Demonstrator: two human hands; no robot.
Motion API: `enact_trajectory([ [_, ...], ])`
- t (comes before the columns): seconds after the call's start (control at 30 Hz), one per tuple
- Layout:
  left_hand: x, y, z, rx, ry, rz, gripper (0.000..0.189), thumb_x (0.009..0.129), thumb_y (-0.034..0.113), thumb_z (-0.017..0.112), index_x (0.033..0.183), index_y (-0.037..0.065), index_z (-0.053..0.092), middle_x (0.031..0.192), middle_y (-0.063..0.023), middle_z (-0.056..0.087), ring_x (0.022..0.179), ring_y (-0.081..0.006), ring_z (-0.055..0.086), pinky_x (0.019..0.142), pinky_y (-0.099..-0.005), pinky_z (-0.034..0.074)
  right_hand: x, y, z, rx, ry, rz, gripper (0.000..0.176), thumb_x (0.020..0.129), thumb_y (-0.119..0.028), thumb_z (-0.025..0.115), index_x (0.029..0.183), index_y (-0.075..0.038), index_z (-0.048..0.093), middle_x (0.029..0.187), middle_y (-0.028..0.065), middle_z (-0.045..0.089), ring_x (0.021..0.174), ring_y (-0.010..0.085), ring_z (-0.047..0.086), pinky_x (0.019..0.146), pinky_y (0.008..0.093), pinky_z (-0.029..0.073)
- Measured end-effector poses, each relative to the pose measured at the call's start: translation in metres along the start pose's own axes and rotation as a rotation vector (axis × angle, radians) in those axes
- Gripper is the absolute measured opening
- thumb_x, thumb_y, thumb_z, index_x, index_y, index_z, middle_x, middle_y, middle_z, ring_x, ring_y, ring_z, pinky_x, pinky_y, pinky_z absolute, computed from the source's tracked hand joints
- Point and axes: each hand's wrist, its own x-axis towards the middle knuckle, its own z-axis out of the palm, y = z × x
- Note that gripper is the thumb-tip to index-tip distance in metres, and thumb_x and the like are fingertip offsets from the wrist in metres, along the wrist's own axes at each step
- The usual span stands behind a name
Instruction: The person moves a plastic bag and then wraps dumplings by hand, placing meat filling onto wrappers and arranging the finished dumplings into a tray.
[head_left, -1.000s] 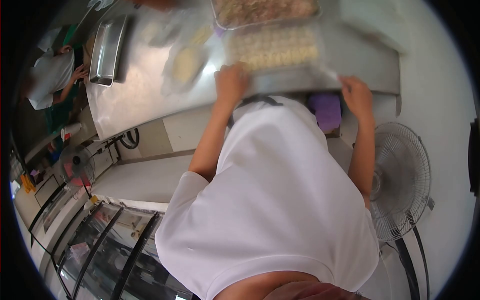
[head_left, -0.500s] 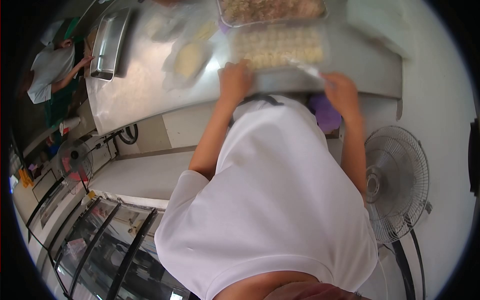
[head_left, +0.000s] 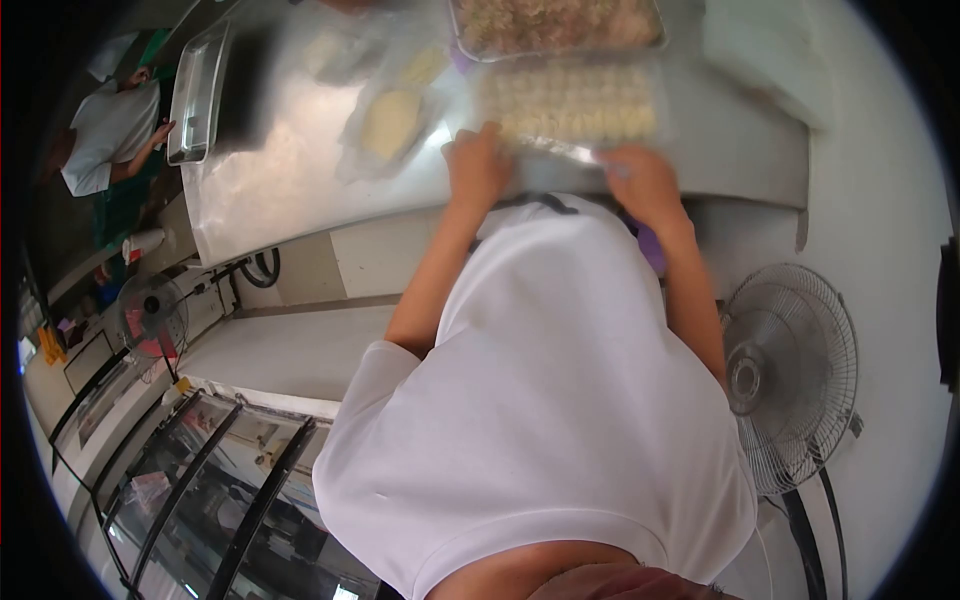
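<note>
A clear tray of pale dumplings [head_left: 572, 100] lies on the steel table [head_left: 290, 190], with plastic film [head_left: 560, 150] over its near edge. My left hand [head_left: 478, 165] grips the tray's near left corner. At the near edge towards the right, my right hand [head_left: 640, 180] is closed on the film. Both arms reach out from my white shirt, which hides the table edge below the hands.
A second tray of minced filling [head_left: 555, 22] sits beyond the dumplings. A bag of pale dough [head_left: 390, 120] and a steel pan [head_left: 195, 95] lie to the left. Another person in white [head_left: 110, 130] works far left. A standing fan [head_left: 790, 375] is right, a glass display case [head_left: 200, 490] bottom left.
My right hand has moved left along the tray's near edge, from the right corner towards the middle, drawing the film with it. My left hand has stayed at the left corner.
</note>
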Motion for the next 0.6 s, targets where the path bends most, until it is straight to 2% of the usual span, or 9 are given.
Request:
enact_trajectory([
  [0.03, 0.001, -0.002, 0.001, 0.001, 0.003, -0.001, 0.034, 0.076, 0.008, 0.068, 0.110, 0.011, 0.061, 0.095, -0.0030, 0.071, 0.098, -0.0264, 0.059, 0.087, -0.0444, 0.038, 0.002, -0.002, 0.002, -0.018, -0.068, 0.027, 0.025, 0.083, -0.011, 0.060, 0.104, -0.014, 0.073, 0.096, 0.0055, 0.067, 0.087, 0.0288, 0.064, 0.075, 0.0391, 0.051],
  [0.33, 0.007, 0.002, 0.006, -0.070, -0.051, -0.031, 0.033, 0.076, 0.007, 0.066, 0.109, 0.012, 0.061, 0.095, -0.0006, 0.072, 0.099, -0.0257, 0.059, 0.088, -0.0433, 0.037, 0.007, -0.001, -0.012, 0.015, -0.039, -0.010, 0.025, 0.082, -0.011, 0.060, 0.103, -0.014, 0.074, 0.096, 0.0055, 0.067, 0.086, 0.0285, 0.064, 0.074, 0.0390, 0.051],
  [0.5, 0.009, 0.009, -0.002, 0.039, -0.068, -0.091, 0.031, 0.077, 0.008, 0.065, 0.107, 0.013, 0.061, 0.095, 0.0002, 0.072, 0.094, -0.0238, 0.061, 0.086, -0.0433, 0.038, 0.014, -0.002, -0.002, -0.010, -0.074, -0.009, 0.026, 0.082, -0.012, 0.060, 0.104, -0.014, 0.074, 0.097, 0.0054, 0.068, 0.086, 0.0287, 0.064, 0.076, 0.0388, 0.051],
  [0.6, 0.008, -0.001, -0.011, 0.006, -0.033, -0.060, 0.029, 0.076, 0.008, 0.065, 0.105, 0.011, 0.062, 0.094, -0.0001, 0.072, 0.089, -0.0251, 0.062, 0.084, -0.0419, 0.040, 0.015, -0.002, 0.000, -0.015, -0.078, -0.001, 0.026, 0.082, -0.012, 0.060, 0.104, -0.014, 0.074, 0.097, 0.0059, 0.068, 0.086, 0.0288, 0.064, 0.076, 0.0390, 0.051],
])
